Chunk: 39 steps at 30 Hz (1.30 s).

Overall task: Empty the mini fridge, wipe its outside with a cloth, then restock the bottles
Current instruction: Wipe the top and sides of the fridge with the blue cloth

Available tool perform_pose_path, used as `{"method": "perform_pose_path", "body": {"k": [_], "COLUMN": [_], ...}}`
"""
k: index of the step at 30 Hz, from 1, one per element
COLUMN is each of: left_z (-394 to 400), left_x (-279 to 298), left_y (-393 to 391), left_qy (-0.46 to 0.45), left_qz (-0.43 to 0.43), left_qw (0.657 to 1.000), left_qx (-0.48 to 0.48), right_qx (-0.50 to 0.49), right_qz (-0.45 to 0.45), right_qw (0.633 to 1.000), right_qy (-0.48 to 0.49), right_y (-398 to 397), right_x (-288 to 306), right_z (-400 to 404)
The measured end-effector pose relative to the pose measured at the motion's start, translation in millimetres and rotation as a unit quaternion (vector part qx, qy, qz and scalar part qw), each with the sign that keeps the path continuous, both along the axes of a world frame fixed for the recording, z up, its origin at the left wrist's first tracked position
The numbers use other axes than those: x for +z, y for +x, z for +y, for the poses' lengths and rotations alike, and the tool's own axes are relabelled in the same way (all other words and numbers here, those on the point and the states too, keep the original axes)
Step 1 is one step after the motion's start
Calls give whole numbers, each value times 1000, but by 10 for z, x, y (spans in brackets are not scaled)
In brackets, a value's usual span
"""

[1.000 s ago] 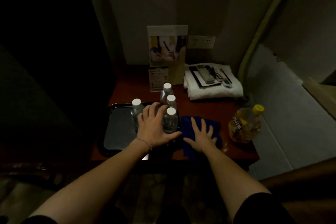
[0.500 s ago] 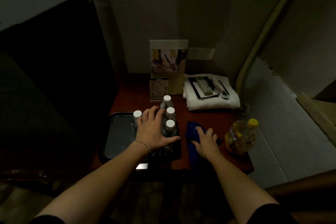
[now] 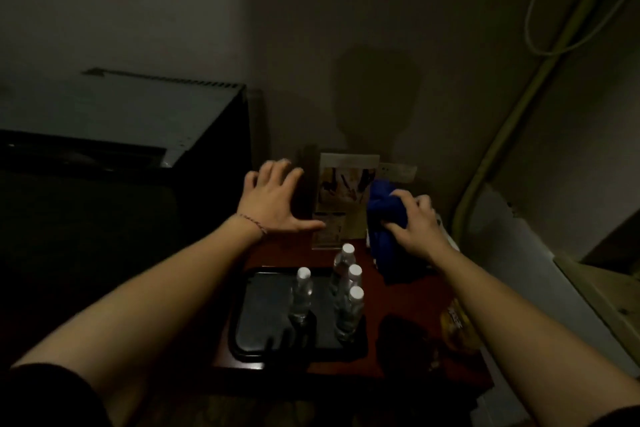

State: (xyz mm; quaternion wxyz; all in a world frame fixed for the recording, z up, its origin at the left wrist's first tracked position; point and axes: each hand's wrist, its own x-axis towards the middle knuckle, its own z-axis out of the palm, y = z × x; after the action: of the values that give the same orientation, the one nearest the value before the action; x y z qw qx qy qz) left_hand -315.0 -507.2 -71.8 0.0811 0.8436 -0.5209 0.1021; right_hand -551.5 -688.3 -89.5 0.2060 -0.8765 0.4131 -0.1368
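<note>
The black mini fridge (image 3: pixel 145 135) stands at the left with its grey top showing. Several clear water bottles with white caps (image 3: pixel 349 305) stand on a black tray (image 3: pixel 263 322) on the red-brown table. My right hand (image 3: pixel 412 225) is raised above the table and grips a bunched blue cloth (image 3: pixel 384 218), which hangs down from it. My left hand (image 3: pixel 273 201) is lifted with fingers spread, empty, beside the fridge's right side.
An upright card stand (image 3: pixel 343 191) sits at the back of the table (image 3: pixel 398 298) by a wall socket. A yellow-labelled bottle (image 3: pixel 457 322) is partly hidden behind my right forearm. A greenish pipe (image 3: pixel 491 156) runs up the right wall.
Both hands have risen off the table. The right hand gathered the blue cloth and lifted it; the left hand left the bottles and moved up toward the fridge. The view tilted upward.
</note>
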Motion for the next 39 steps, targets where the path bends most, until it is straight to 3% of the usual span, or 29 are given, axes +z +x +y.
{"method": "perform_pose_path", "body": {"k": [3, 6, 11, 17, 23, 32, 39], "left_z": [369, 922, 1978, 2608, 2697, 2693, 2629], "left_x": [715, 1183, 1187, 871, 788, 749, 888], "left_y": [558, 1213, 2346, 3173, 3526, 3647, 4053], "left_qy": [-44, -32, 63, 110, 107, 137, 154], "left_qz": [-22, -17, 36, 110, 73, 50, 86], "left_qw": [999, 998, 990, 985, 991, 989, 984], "left_qx": [22, 56, 118, 75, 15, -8, 10], "right_qx": [55, 111, 189, 249, 277, 299, 311], "right_qz": [-50, -104, -152, -83, 45, 41, 28], "right_qw": [997, 986, 965, 956, 956, 950, 948], "right_qy": [-29, -68, -97, -133, -83, -82, -56], "right_y": [575, 1251, 2412, 3520, 4172, 4424, 4871], "right_x": [606, 1129, 1607, 1541, 1276, 1131, 1129], "right_z": [312, 792, 1733, 2455, 2698, 2560, 2486]}}
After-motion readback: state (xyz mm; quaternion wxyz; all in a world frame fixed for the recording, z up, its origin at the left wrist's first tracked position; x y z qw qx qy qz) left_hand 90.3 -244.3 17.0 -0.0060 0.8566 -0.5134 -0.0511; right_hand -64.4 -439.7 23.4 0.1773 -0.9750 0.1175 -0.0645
